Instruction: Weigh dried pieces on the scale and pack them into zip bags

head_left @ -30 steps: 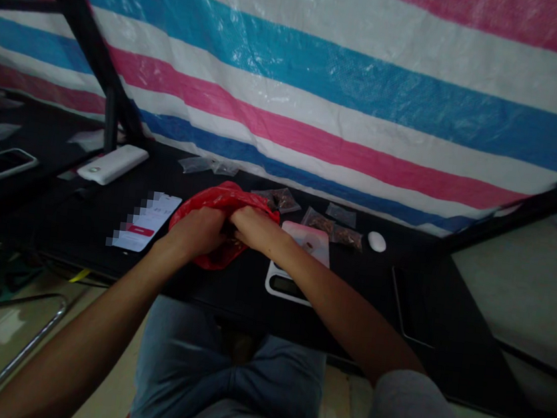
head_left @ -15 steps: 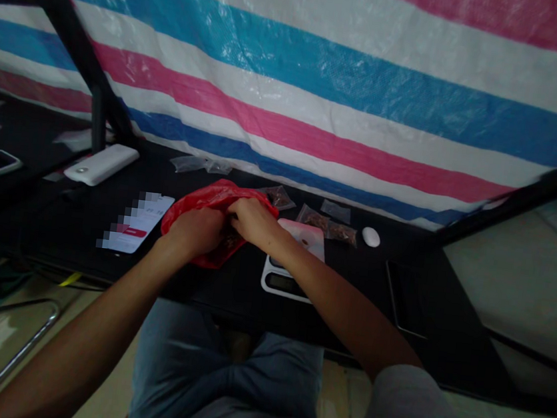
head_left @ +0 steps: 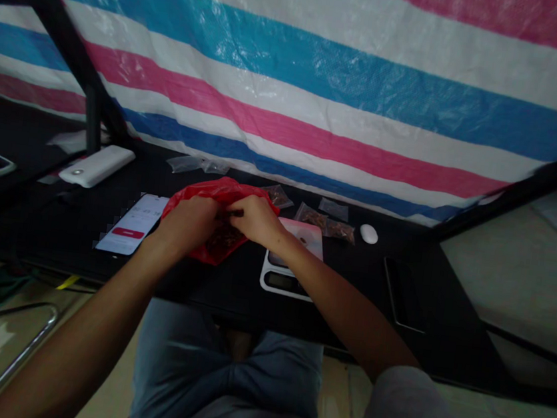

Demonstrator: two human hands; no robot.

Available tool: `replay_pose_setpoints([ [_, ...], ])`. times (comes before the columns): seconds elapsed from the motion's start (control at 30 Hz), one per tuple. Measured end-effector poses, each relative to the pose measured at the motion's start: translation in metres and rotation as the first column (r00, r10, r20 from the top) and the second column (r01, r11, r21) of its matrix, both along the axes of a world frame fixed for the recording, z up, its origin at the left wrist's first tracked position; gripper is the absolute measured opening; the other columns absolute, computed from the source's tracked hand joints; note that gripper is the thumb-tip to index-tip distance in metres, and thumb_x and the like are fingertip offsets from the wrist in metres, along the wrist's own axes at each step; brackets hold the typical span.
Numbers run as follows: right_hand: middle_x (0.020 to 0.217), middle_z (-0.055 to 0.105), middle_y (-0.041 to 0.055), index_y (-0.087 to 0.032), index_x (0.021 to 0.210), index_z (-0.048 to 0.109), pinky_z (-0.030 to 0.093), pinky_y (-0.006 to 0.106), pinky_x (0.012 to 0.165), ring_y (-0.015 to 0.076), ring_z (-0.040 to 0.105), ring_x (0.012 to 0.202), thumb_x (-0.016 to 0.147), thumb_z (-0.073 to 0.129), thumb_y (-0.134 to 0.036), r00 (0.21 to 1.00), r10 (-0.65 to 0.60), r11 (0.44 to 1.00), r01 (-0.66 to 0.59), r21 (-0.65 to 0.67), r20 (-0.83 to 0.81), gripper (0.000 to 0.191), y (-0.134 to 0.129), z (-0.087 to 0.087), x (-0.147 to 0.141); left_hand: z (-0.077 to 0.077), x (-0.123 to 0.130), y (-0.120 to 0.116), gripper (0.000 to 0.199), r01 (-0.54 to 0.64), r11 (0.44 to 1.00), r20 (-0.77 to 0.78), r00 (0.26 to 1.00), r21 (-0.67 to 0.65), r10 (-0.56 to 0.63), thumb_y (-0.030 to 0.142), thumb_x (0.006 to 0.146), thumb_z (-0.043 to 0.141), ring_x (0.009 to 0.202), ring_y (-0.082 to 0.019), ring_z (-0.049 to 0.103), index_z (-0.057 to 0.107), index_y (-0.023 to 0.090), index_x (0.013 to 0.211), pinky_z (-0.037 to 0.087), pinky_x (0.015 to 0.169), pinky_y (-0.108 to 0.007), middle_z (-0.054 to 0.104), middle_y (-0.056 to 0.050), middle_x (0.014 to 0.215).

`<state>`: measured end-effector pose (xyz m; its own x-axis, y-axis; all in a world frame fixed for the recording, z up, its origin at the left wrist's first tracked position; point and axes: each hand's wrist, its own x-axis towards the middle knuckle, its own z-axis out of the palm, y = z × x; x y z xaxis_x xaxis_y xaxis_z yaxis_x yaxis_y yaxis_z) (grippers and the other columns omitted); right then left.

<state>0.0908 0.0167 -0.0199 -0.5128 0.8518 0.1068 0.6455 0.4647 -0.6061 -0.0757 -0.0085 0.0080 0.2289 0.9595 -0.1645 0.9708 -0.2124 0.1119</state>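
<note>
A red plastic bag (head_left: 213,253) lies open on the black table, with small brown dried pieces (head_left: 225,235) inside. My left hand (head_left: 190,220) reaches over its left side, fingers curled, their tips hidden in the bag. From the right, my right hand (head_left: 257,221) dips into the bag's mouth with its fingers pinched together; what they hold is too dark and small to name. Beneath my right forearm stands a white kitchen scale (head_left: 270,280), its display dark. Small clear bags of brown pieces (head_left: 312,217) lie behind the scale, another such bag (head_left: 278,196) beside the red bag.
A lit phone (head_left: 130,226) lies left of the red bag, a white power bank (head_left: 97,166) behind it. Clear bags (head_left: 198,164) rest near the striped sheet (head_left: 290,103). To the right are a white oval object (head_left: 369,234) and a dark phone (head_left: 403,294).
My left hand has shifted slightly left and up, so more of the brown pieces show. My right hand stays at the bag's mouth. The view has moved a little.
</note>
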Motion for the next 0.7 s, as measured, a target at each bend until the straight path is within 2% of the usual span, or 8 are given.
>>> replay_pose_setpoints([
  [0.1, 0.106, 0.084, 0.003, -0.022, 0.108, 0.084, 0.052, 0.025, 0.084, 0.0185, 0.076, 0.099, 0.09, 0.065, -0.009, 1.0, -0.004, 0.999, 0.004, -0.032, -0.009, 0.03, -0.004, -0.001, 0.004, -0.003, 0.002, 0.001, 0.037, -0.01, 1.0, -0.083, 0.997, 0.012, 0.011, 0.027, 0.099, 0.049, 0.114, -0.039, 0.073, 0.077, 0.012, 0.118, 0.057, 0.091, -0.042, 0.076, -0.023, 0.119],
  [0.2, 0.106, 0.084, 0.0045, -0.019, 0.109, 0.084, 0.053, 0.024, 0.084, 0.0181, 0.078, 0.095, 0.092, 0.067, -0.011, 0.996, -0.009, 0.998, 0.005, -0.056, -0.084, 0.026, -0.015, 0.002, 0.012, -0.004, 0.004, 0.0, 0.037, -0.014, 1.0, -0.093, 0.996, 0.001, 0.014, 0.03, 0.099, 0.05, 0.113, -0.039, 0.073, 0.077, 0.012, 0.117, 0.057, 0.089, -0.04, 0.077, -0.022, 0.119],
  [0.4, 0.11, 0.083, 0.0034, -0.022, 0.112, 0.084, 0.059, 0.026, 0.09, 0.0195, 0.079, 0.099, 0.091, 0.074, -0.016, 0.976, -0.128, 0.988, 0.11, -0.105, -0.177, 0.024, -0.054, 0.021, 0.043, -0.002, 0.006, 0.0, 0.033, 0.028, 1.0, -0.073, 0.997, 0.001, -0.028, 0.03, 0.099, 0.053, 0.111, -0.034, 0.074, 0.078, 0.017, 0.116, 0.057, 0.089, -0.036, 0.079, -0.017, 0.115],
  [0.53, 0.11, 0.083, 0.0005, -0.026, 0.11, 0.084, 0.06, 0.031, 0.098, 0.0218, 0.079, 0.107, 0.09, 0.074, -0.016, 0.964, -0.191, 0.982, 0.187, -0.035, -0.187, 0.025, -0.073, 0.032, 0.079, -0.006, 0.005, 0.004, 0.033, 0.054, 0.998, -0.077, 0.995, -0.023, -0.056, 0.03, 0.1, 0.052, 0.111, -0.033, 0.074, 0.078, 0.017, 0.117, 0.057, 0.09, -0.035, 0.079, -0.016, 0.115],
  [0.7, 0.108, 0.083, 0.002, -0.025, 0.108, 0.085, 0.063, 0.035, 0.093, 0.0242, 0.08, 0.101, 0.089, 0.074, -0.019, 0.938, -0.317, 0.942, 0.329, 0.071, -0.136, 0.023, -0.074, 0.037, 0.125, -0.01, 0.006, 0.004, 0.032, 0.016, 1.0, -0.082, 0.997, -0.015, -0.017, 0.033, 0.1, 0.054, 0.109, -0.035, 0.075, 0.077, 0.016, 0.115, 0.058, 0.088, -0.036, 0.078, -0.018, 0.115],
])
